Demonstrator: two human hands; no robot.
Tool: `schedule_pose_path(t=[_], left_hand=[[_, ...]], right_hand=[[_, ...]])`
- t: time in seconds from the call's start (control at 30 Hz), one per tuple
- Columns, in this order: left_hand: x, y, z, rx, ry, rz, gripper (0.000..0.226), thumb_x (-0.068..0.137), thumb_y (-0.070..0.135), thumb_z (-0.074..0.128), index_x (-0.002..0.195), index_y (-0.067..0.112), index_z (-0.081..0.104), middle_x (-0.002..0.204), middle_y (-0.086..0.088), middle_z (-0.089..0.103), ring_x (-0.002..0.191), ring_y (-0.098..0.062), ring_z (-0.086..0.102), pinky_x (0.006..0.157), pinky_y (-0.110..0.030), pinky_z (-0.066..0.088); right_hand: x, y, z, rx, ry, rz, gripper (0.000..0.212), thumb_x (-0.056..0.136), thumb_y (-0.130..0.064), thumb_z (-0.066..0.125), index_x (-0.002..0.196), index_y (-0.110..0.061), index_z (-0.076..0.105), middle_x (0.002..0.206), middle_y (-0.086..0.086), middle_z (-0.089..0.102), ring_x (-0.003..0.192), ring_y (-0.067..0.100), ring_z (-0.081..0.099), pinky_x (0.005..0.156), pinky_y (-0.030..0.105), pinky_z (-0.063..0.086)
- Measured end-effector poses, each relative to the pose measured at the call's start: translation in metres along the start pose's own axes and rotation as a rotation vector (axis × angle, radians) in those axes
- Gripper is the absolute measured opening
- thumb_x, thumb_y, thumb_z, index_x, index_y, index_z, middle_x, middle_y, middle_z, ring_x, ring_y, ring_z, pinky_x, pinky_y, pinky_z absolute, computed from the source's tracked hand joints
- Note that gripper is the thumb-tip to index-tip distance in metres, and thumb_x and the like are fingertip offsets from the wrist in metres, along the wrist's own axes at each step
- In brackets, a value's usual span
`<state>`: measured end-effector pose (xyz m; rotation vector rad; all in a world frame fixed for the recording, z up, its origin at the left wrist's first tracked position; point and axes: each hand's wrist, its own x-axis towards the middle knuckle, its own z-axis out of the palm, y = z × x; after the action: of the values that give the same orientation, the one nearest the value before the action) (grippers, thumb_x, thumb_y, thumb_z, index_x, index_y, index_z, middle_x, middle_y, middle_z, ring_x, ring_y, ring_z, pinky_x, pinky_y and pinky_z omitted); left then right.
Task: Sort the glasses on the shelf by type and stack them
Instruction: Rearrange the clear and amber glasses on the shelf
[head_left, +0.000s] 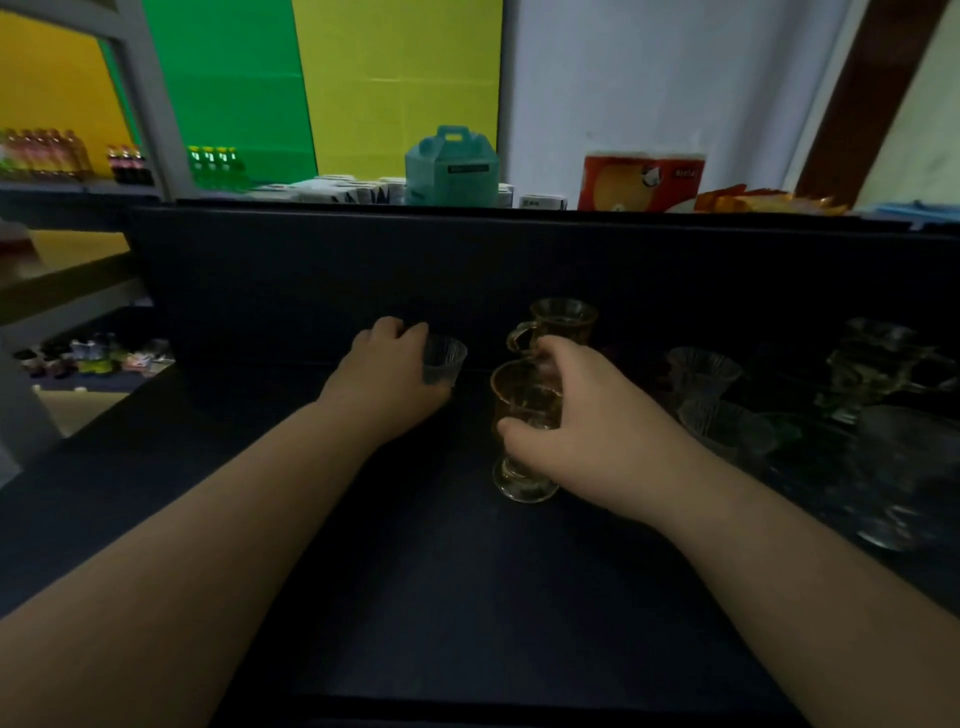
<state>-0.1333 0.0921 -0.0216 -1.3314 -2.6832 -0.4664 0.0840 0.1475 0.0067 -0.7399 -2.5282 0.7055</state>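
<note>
On the dark blue shelf (415, 545) the person's left hand (387, 376) was curled around a small clear ribbed glass cup (444, 361), which stood near the back panel. The right hand (576, 415) gripped an amber footed glass with a handle (522, 431), its foot on the shelf, just in front of a second amber handled glass (563, 319). More clear ribbed glasses (714, 400) stood in the shadow to the right, well apart from the hands.

On the dark shelf stood two amber handled glasses (524, 415), one small clear ribbed cup (444, 364), and several clear glasses (717, 400), too dim to count.
</note>
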Motion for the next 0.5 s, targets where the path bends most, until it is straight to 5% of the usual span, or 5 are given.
schedule_pose_path(t=[0.23,0.37,0.5], left_hand=[[0.013,0.004,0.013,-0.038,-0.001,0.058,0.069,0.083,0.053,0.064,0.138,0.016,0.044,0.136,-0.009,0.042,0.110,-0.024,0.052,0.082,-0.036,0.049],[0.012,0.001,0.010,-0.100,-0.010,0.062,0.055,0.082,0.047,0.067,0.127,0.019,0.053,0.126,-0.005,0.047,0.095,-0.018,0.055,0.074,-0.032,0.050],[-0.003,-0.005,-0.003,-0.133,-0.021,0.076,0.060,0.079,0.047,0.070,0.129,0.019,0.053,0.125,-0.003,0.047,0.091,-0.012,0.050,0.072,-0.028,0.044]], right_hand=[[-0.012,-0.002,0.021,0.279,0.158,0.205,0.094,0.079,-0.043,0.078,0.154,-0.030,0.023,0.143,-0.013,0.048,0.124,0.006,0.050,0.104,0.032,0.045],[-0.019,-0.004,0.036,0.400,0.277,0.262,0.081,0.078,-0.036,0.082,0.146,-0.032,0.038,0.128,-0.016,0.056,0.112,0.002,0.056,0.095,0.026,0.049],[-0.019,-0.009,0.047,0.471,0.371,0.276,0.054,0.077,-0.029,0.083,0.118,-0.040,0.051,0.108,-0.021,0.062,0.099,-0.002,0.060,0.089,0.025,0.052]])
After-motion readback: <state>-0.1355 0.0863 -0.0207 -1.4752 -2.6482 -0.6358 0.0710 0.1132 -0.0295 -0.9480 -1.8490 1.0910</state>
